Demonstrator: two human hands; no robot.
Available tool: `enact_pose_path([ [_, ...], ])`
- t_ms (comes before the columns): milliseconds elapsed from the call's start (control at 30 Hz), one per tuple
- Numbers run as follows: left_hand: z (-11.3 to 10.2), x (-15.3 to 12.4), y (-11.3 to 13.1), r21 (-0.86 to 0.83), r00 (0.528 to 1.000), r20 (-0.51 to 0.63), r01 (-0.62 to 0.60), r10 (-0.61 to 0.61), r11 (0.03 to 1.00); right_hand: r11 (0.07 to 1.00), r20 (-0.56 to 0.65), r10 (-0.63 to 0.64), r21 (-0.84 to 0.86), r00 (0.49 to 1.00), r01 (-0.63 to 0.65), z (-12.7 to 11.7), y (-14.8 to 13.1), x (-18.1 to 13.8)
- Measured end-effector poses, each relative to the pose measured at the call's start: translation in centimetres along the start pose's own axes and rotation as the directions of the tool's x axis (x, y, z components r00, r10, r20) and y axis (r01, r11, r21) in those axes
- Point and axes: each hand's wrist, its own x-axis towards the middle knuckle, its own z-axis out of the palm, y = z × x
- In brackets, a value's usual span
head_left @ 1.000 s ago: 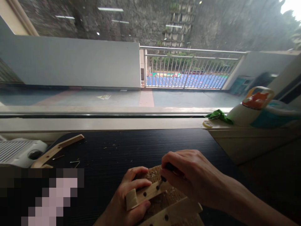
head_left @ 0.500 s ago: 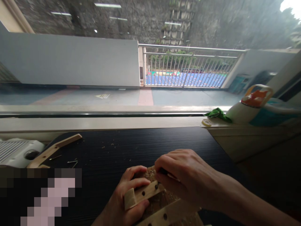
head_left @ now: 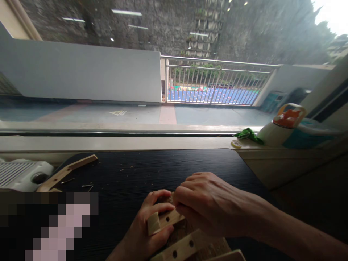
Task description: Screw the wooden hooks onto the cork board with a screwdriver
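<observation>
My left hand (head_left: 148, 232) wraps around the end of a pale wooden bar with holes (head_left: 163, 220), part of a wooden assembly (head_left: 190, 244) lying at the near edge of the black ribbed table (head_left: 152, 170). My right hand (head_left: 209, 203) lies over the bar just right of the left hand, fingers curled down onto it. A small dark tool seen earlier under these fingers is now hidden. A second drilled bar (head_left: 185, 248) runs below.
A loose wooden strip (head_left: 65, 172) and a few small screws (head_left: 87, 186) lie at the table's left. A white ribbed device (head_left: 21, 174) sits at the far left. On the window sill stand a white and teal container (head_left: 293, 130) and a green cloth (head_left: 246, 135).
My right hand has slid left along the bar and now covers the holes and the dark tool tip. My left hand keeps its hold.
</observation>
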Motion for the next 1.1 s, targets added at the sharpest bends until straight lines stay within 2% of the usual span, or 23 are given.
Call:
enact_pose_path([
  [100, 0.13, -0.17, -0.25, -0.028, 1.0, -0.002, -0.003, 0.003, 1.0, 1.0, -0.021, 0.019, 0.005, 1.0, -0.019, 0.06, 0.04, -0.23],
  [233, 0.22, -0.32, -0.46, -0.04, 1.0, -0.015, -0.014, 0.014, 0.999, 0.983, -0.03, 0.177, -0.038, 0.984, -0.178, -0.08, 0.28, -0.29],
  [300, 0.22, -0.36, -0.53, -0.035, 1.0, -0.015, -0.019, 0.018, 0.999, 0.976, -0.025, 0.212, -0.051, 0.977, -0.213, -0.21, 0.3, -0.42],
  [500, 0.14, -0.27, -0.46, -0.032, 0.999, -0.03, -0.023, 0.022, 0.999, 0.996, -0.04, 0.082, -0.028, 0.996, -0.084, -0.09, -0.15, -0.86],
  [733, 0.19, -0.2, -0.42, -0.027, 1.0, -0.018, -0.008, 0.008, 1.0, 0.983, -0.061, 0.177, -0.047, 0.982, -0.18, -0.54, -0.22, -0.73],
  [1100, 0.24, -0.31, -0.54, -0.033, 0.999, -0.025, -0.023, 0.022, 0.999, 0.979, -0.043, 0.186, -0.079, 0.982, -0.189, 0.0, 0.03, -0.31],
])
